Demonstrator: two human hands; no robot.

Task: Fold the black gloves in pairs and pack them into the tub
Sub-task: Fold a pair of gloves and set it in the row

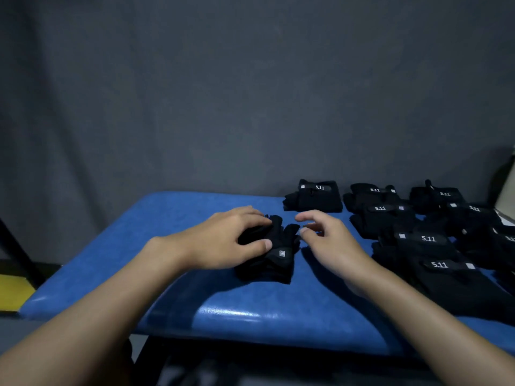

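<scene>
A bundle of black gloves (274, 253) with a small white square logo lies in the middle of the blue padded table (195, 288). My left hand (225, 238) grips its left side, fingers over the top and thumb on the near face. My right hand (326, 240) hovers just right of the bundle, fingers loosely bent, holding nothing. Several more black gloves marked 5.11 (426, 240) lie spread over the right part of the table. A folded pair (313, 196) sits at the far edge. No tub is in view.
A grey fabric backdrop hangs behind the table. A pale object (505, 190) shows at the right edge. A yellow surface (14, 291) lies low at the left, beside a dark frame leg.
</scene>
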